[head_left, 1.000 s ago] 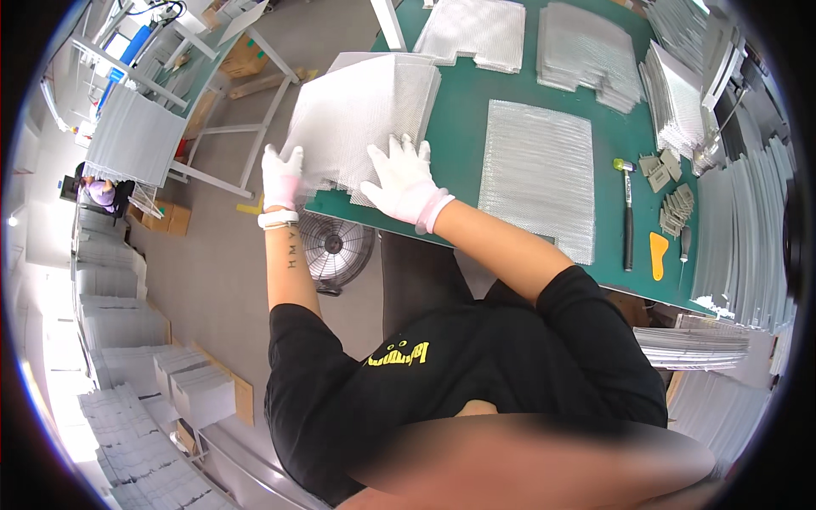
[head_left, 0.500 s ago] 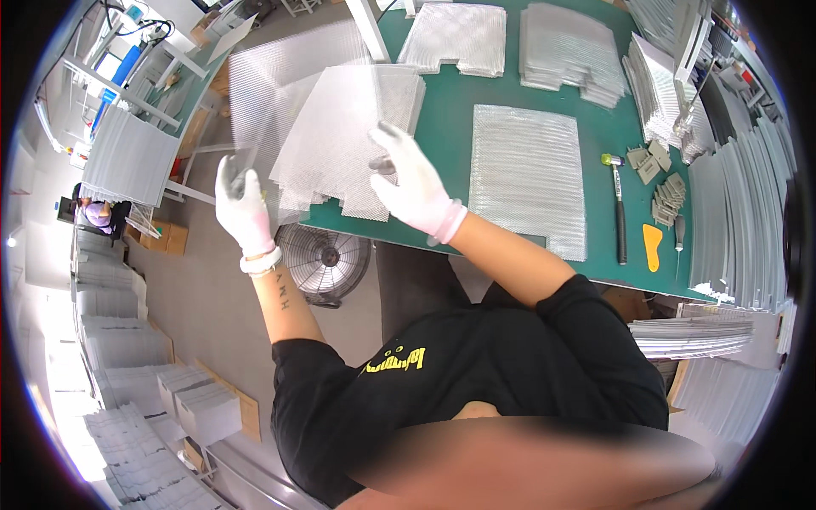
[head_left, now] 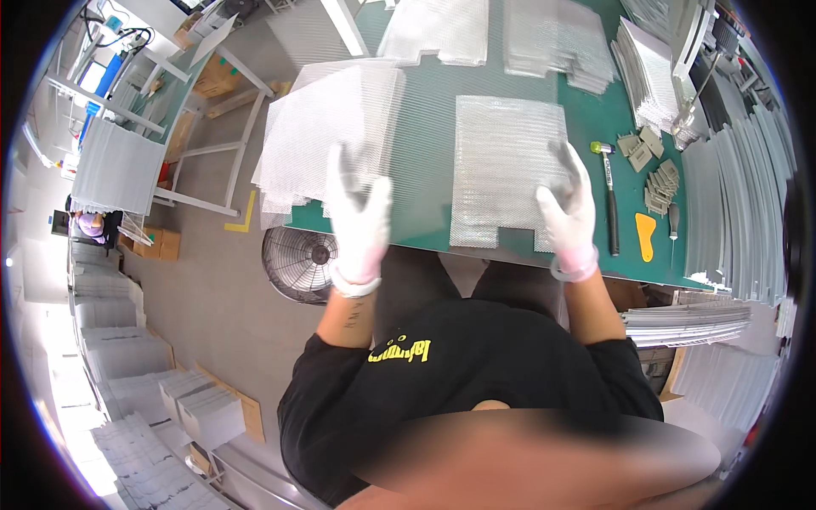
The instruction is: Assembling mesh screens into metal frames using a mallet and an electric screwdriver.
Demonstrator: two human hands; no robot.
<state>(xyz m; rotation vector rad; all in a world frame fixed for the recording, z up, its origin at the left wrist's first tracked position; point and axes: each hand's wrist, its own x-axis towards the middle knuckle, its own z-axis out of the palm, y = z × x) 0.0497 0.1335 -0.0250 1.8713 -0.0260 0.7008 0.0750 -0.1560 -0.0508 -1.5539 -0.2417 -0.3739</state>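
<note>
A thin, see-through mesh sheet point(head_left: 422, 157) is spread between my hands above the green worktable, blurred and hard to trace at its edges. My white-gloved left hand point(head_left: 359, 223) pinches its left side, thumb toward the middle. On its right side, my gloved right hand point(head_left: 568, 215) grips with the thumb inward; its dark fingertips are smeared by motion. Partly beneath the sheet lies a pale mesh panel point(head_left: 501, 183) with a notch in its near edge. Left of my left hand, a fanned stack of mesh panels point(head_left: 306, 136) rests at the table's left side.
Two more panel stacks point(head_left: 438, 30) point(head_left: 557, 42) stand at the back. A hammer point(head_left: 610, 200), grey plastic pieces point(head_left: 660, 189), a yellow scraper point(head_left: 646, 236) and a screwdriver point(head_left: 674, 223) lie at right. Upright panels point(head_left: 735, 217) line the right edge. A floor fan point(head_left: 297, 263) stands left below.
Both hands have moved right with the mesh sheet, from over the left stack toward the table's middle. The hands are now farther apart, and my view has shifted slightly.
</note>
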